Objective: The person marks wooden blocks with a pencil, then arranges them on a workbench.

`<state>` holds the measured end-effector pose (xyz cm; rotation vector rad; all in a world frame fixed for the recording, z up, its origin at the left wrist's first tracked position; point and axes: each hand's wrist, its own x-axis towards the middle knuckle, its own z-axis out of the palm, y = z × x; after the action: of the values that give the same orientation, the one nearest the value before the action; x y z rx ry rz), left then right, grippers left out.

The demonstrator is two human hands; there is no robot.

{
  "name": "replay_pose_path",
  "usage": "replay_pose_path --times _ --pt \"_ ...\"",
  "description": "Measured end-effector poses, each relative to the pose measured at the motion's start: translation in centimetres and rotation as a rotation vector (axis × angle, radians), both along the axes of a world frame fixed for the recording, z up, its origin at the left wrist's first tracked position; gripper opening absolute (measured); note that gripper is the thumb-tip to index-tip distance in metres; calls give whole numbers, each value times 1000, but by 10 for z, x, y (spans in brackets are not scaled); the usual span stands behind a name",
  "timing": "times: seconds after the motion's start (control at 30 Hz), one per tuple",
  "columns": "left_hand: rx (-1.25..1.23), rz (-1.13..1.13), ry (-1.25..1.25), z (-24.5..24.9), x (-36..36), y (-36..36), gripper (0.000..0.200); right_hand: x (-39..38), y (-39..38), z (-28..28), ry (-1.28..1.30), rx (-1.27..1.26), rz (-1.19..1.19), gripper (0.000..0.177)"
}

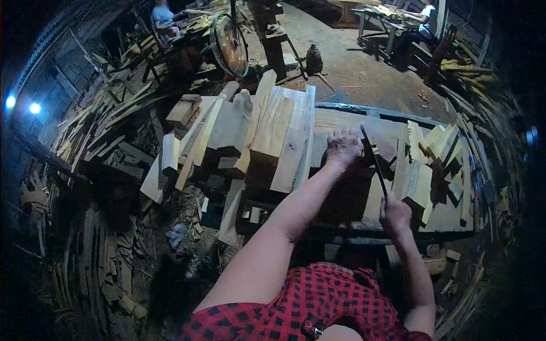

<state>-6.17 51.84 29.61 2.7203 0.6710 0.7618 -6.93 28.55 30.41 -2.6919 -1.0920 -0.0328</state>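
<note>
Long dark narrow blade (374,159) | slanted | above wooden workbench (449,219)

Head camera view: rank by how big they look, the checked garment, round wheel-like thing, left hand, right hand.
Checked garment
Round wheel-like thing
Left hand and right hand: too alike to rank

Dark tool (376,161): near end hidden in right hand (396,216)

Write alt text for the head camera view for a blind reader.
A person in a red-and-black checked garment works at a wooden bench, right hand gripping a long, dark, narrow tool, left hand on the wood beside it. Cut wood pieces lie on both sides; two other people are further back.
</note>
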Motion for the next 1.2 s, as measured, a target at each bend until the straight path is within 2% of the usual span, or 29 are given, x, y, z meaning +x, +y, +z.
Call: replay_pose_path --times 0.07,0.13,0.27,0.37,0.47,0.57,0.67,0.77,0.83,0.9,0.97,1.03,1.13,1.2 --pt "-1 5 -14 2 0 2 25 -9 -17 5 35 -18 -43 17" --pt "16 -19 -19 3 -3 1 25 -10 -28 5 -32 -19 22 18" --pt "-15 -4 -9 2 -1 1 25 11 33 35 -56 2 12 13" --pt "5 -4 -6 0 0 2 25 41 75 25 -75 77 55 15" --pt "15 5 18 -3 1 0 26 39 85 23 -79 131 42 14" --pt "14 25 -9 0 0 0 26 17 48 26 -26 33 -8 14" --pt "-1 18 15 0 0 0 27 -1 -10 6 -26 -2 66 15" --pt "-17 30 30 1 -2 -3 27 -11 -24 -1 36 -3 -56 15" --pt "-32 9 34 6 -2 -1 27 1 -7 1 -56 18 -6 13" --pt "-20 8 36 8 -2 -2 27 7 28 27 -34 126 32 16" --pt "28 1 49 7 -5 -3 27 29 62 25 -45 130 64 17" --pt "26 9 35 6 -4 -3 27 49 93 21 -21 57 -6 16" --pt "26 15 18 4 -3 -3 27 45 89 16 14 214 63 16" --pt "29 17 4 3 -2 -1 27 30 69 16 -73 110 11 14"
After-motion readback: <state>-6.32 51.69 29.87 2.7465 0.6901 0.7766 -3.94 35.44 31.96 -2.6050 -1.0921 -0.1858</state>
